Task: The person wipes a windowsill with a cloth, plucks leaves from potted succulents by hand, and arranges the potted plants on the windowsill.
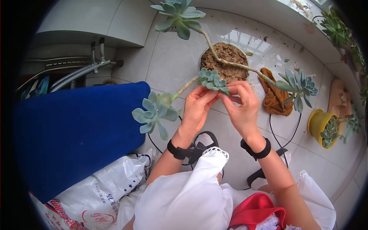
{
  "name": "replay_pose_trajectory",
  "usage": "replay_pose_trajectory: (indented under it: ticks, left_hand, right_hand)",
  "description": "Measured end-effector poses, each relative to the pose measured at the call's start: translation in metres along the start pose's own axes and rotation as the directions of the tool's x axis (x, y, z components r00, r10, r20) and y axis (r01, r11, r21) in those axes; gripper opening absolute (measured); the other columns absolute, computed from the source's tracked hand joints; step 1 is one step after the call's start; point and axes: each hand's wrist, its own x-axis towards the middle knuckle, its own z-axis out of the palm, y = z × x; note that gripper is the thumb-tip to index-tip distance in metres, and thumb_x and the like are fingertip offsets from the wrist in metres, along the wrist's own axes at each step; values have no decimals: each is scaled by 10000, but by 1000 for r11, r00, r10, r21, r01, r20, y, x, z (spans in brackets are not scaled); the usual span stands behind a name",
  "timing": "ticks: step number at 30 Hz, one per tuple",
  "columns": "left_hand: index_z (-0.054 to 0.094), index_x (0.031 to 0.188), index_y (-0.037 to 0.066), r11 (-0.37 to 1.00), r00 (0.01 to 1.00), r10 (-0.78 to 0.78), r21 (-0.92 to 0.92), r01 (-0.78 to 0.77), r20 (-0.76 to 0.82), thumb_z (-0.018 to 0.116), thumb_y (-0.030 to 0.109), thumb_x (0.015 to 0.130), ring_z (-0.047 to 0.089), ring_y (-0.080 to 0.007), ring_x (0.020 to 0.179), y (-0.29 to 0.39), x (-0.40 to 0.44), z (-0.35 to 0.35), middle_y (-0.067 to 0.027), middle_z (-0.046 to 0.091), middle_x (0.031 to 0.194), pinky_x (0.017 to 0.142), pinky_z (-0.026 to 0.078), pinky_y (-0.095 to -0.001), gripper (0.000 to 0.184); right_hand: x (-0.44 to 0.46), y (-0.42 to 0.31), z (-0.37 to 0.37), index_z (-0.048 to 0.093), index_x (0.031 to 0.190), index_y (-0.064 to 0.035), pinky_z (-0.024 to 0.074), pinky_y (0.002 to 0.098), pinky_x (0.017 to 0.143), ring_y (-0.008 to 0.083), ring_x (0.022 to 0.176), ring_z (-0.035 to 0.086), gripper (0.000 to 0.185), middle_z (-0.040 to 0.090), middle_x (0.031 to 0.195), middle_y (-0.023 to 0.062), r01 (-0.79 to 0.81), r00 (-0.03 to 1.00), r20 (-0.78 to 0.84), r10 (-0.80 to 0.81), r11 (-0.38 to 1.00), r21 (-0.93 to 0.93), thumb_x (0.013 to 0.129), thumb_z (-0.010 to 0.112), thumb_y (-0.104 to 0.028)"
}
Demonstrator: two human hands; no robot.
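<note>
A leggy succulent (216, 57) with long bare stems grows from a round pot of brown soil (230, 53) on the floor. Its large rosettes spread to the top, the right and the lower left. Toward me, a cluster of small blue-green rosettes (212, 79) sits at the near side of the pot. My left hand (197, 105) pinches the cluster's underside from the left. From the right, my right hand (243, 105) has thumb and forefinger closed at the cluster's lower right leaves. Exactly what lies between the fingertips is hidden.
A blue padded block (76, 134) and a white printed sack (92, 188) stand at left, a metal frame (84, 69) behind. To the right are a brown cloth (274, 99), a black cord (281, 143) and a tipped yellow pot (316, 124). Plants line the right ledge.
</note>
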Motion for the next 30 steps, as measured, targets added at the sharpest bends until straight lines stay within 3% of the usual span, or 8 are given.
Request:
replay_pose_trajectory:
  ticks: [7,10,13,16,19,22,25,30]
  left_hand:
    - [646,1133,36,1000,1000,-5,-26,5,30,618,44,936,637,-155,1004,-3,1,-8,-54,671,1090,934,518,-325,199]
    - [648,1141,35,999,999,-8,-45,10,45,619,50,939,640,-149,996,-5,2,-10,-48,671,1089,936,522,-316,205]
    - [641,1151,30,999,999,-11,-33,12,48,607,52,945,639,-146,994,-4,1,-9,-50,670,1091,938,522,-315,210]
    - [631,1130,25,1000,1000,-14,-15,14,21,591,47,939,624,-156,966,1,-1,-2,-53,655,1050,932,517,-342,196]
    - [624,1125,23,999,999,-32,-27,33,16,581,39,930,604,-152,924,1,0,-5,-44,636,1004,911,509,-359,200]
    - [614,1160,20,996,998,-52,-65,55,39,587,69,920,570,-132,869,-1,0,-10,-26,604,943,886,492,-354,247]
    - [590,1221,18,981,992,-87,-164,102,95,600,126,907,531,-117,825,-2,2,-15,-7,560,888,867,469,-334,332]
    - [554,1294,35,902,968,-160,-370,223,193,619,193,898,495,-109,823,-7,7,-19,19,520,865,870,435,-315,431]
  right_hand:
    - [-8,-9,5,562,861,31,590,259,621,151,738,632,148,581,884,81,-171,985,21,170,983,70,789,690,12]
    - [-7,2,3,558,853,25,553,252,572,134,694,601,116,580,870,79,-285,958,64,278,942,180,803,657,-13]
    - [-4,3,-4,564,847,18,499,253,527,136,673,592,121,567,850,77,-297,949,125,288,953,55,797,658,-40]
    - [2,-6,-6,578,841,-2,462,263,512,150,647,581,136,555,835,73,-169,985,7,170,984,-63,777,677,-69]
    - [5,-13,-18,590,845,-22,472,271,540,164,629,577,136,551,831,65,-72,984,130,119,947,-314,773,693,-74]
    - [13,-20,-29,612,867,-38,475,282,563,167,610,566,168,552,821,62,73,942,324,86,891,-448,751,730,-65]
    - [26,-18,-34,640,911,-43,477,283,573,162,619,571,224,562,816,65,-101,952,233,197,923,-370,723,761,-53]
    - [21,-13,-17,669,989,-18,498,289,594,165,657,598,268,595,842,72,-85,962,240,127,981,-176,728,726,3]
